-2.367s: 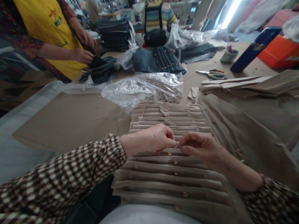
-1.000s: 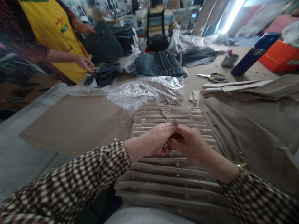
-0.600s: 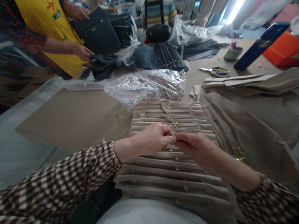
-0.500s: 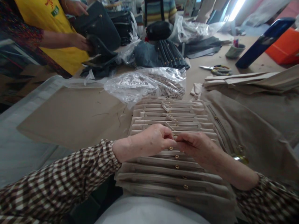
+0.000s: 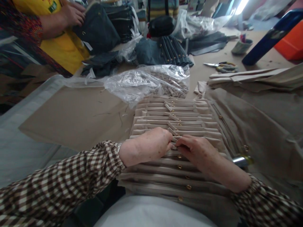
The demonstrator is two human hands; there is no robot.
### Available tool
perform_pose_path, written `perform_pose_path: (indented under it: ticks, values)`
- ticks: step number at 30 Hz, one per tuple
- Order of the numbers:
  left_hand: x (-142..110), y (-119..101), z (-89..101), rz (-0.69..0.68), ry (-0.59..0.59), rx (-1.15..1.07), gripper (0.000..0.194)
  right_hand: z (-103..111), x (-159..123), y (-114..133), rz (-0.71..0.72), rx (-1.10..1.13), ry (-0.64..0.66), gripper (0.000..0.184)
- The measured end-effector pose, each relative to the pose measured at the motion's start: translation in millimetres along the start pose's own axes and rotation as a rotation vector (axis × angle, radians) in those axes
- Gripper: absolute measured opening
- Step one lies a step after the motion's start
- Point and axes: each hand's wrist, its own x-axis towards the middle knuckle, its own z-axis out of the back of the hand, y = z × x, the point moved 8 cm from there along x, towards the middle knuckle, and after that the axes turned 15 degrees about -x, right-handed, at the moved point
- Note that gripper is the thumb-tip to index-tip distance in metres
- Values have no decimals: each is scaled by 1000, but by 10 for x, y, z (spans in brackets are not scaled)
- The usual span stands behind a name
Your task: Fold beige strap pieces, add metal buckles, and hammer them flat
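A row of overlapping beige fabric pieces (image 5: 151, 171) with zippers lies in front of me. Over its middle, my left hand (image 5: 148, 146) is closed in a pinch, its fingertips turned down and partly hidden. My right hand (image 5: 201, 151) also pinches, thumb and finger at a small zipper pull (image 5: 174, 147) close to the left fingertips. What exactly sits between the fingers is too small to make out. Farther rows carry short beige pull tabs (image 5: 172, 126) on their zippers. Nearer rows show bare gold rings (image 5: 180, 166).
Behind the row lies a clear plastic bag (image 5: 142, 80) of small beige tabs. Scissors (image 5: 221, 67), a cup (image 5: 241, 47) and a blue object (image 5: 272, 36) stand farther right. More beige fabric (image 5: 262, 113) covers the right side. A co-worker in a yellow apron (image 5: 63, 50) handles a dark piece (image 5: 98, 31).
My left fingers have turned downward and drawn slightly back from the right ones. My right hand has shifted a little left and down. The co-worker's hand has moved up on the dark piece.
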Motion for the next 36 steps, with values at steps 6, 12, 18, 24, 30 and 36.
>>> perform_pose_path:
  ticks: [6,12,18,24,30,36]
  values:
    - [-19,33,-1,27,1,-44,26,-45,50,2,-20,-99,38,13]
    - [-54,82,43,72,-57,-40,21,-90,25,46,0,-206,-11,11]
    - [-85,146,204,108,-99,-214,26,28,37,-7,-30,-24,-53,13]
    - [-78,111,223,134,-140,-1205,31,171,141,66,-83,718,-73,17]
    - [-15,31,207,42,-266,-1655,28,-40,172,214,-275,1447,81,25]
    - [26,56,130,-8,-371,-1787,30,-230,110,259,-433,1784,118,28]
